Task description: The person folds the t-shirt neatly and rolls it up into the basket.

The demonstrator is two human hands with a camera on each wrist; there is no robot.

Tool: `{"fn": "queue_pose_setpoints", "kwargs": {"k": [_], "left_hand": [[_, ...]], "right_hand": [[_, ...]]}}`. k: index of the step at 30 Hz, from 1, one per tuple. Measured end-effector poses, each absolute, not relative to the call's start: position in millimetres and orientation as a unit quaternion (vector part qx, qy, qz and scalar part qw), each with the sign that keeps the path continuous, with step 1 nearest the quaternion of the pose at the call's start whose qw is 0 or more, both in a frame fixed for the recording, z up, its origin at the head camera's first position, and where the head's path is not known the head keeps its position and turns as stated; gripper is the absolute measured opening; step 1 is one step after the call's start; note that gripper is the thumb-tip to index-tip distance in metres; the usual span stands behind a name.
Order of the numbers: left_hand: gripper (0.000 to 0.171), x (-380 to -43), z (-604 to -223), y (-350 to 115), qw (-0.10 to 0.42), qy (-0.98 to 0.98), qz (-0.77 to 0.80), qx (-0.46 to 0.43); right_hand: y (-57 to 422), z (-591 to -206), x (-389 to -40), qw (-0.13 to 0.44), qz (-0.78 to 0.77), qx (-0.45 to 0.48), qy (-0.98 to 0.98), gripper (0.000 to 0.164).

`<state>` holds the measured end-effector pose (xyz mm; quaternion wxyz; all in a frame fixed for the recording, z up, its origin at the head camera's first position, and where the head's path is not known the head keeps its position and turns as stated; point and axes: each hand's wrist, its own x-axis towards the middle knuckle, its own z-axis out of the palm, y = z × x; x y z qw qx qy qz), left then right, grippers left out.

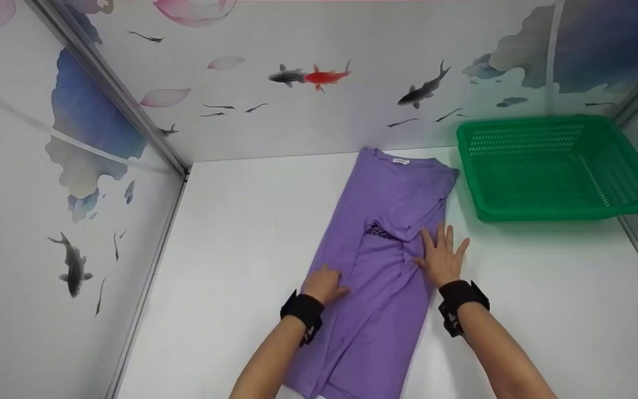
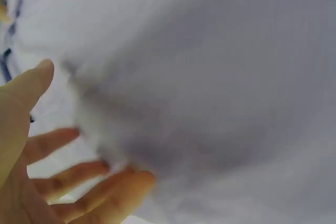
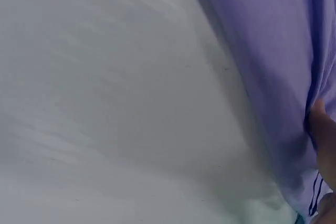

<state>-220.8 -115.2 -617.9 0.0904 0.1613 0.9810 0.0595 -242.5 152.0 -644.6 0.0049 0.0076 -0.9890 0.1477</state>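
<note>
A purple shirt (image 1: 385,332), folded into a long strip, lies on the white table with its neckline and white label toward the back wall. Dark lettering shows at a gap among the folds near its middle. My left hand (image 1: 323,285) rests on the shirt's left part; in the left wrist view its fingers (image 2: 79,179) reach loosely over the blurred cloth without gripping it. At the right edge, my right hand (image 1: 442,262) lies with fingers spread, touching the fabric. Only part of that hand's thumb (image 3: 323,135) appears in the right wrist view, against a fold.
A green plastic basket (image 1: 560,215) stands at the back right, close to the shirt's collar end. The white table (image 1: 230,249) meets patterned wall panels (image 1: 308,122) at the back and left. Both wrists wear black bands (image 1: 303,309).
</note>
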Motion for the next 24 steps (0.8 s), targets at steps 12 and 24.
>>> {"fn": "queue_pose_setpoints", "kwargs": {"k": [12, 24], "left_hand": [[0.07, -245.9, -643.3, -124.2, 0.107, 0.969, 0.072, 0.209], [0.071, -224.8, -656.4, -89.1, 0.098, 0.981, 0.103, 0.133]], "right_hand": [[111.4, -668.6, -180.5, -0.013, 0.276, 0.032, -0.96, 0.079], [168.7, -661.0, -203.0, -0.096, 0.201, 0.129, -0.966, 0.086]]}}
